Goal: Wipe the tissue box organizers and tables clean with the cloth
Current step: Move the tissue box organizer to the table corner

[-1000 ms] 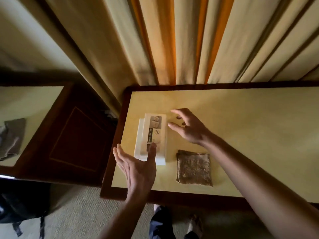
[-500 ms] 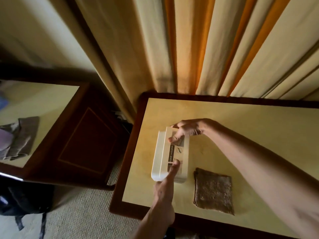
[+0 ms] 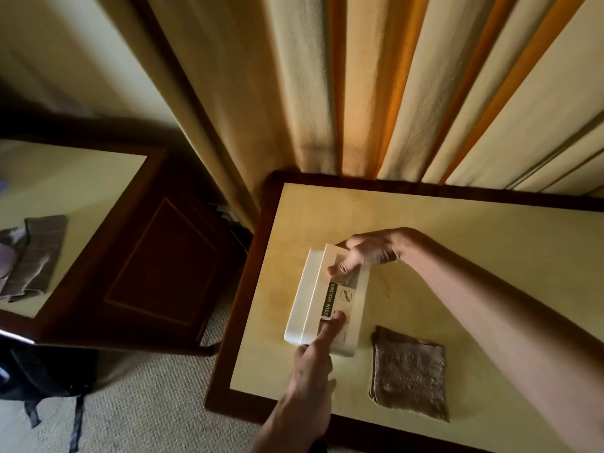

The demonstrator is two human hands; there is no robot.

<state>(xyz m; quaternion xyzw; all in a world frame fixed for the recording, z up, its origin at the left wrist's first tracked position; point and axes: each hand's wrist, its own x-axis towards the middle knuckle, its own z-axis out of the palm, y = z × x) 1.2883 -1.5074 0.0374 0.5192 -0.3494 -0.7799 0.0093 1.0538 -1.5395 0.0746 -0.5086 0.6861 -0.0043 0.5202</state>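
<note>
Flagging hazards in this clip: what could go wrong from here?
1. The white plastic tissue holder sits near the table's left wooden edge; a push leftward could tip it off.
2. The left hand touches it mainly with the thumb, the right hand pinches its far end, so lifting it may slip.
3. The brown folded cloth lies untouched, so wiping hasn't begun.
</note>
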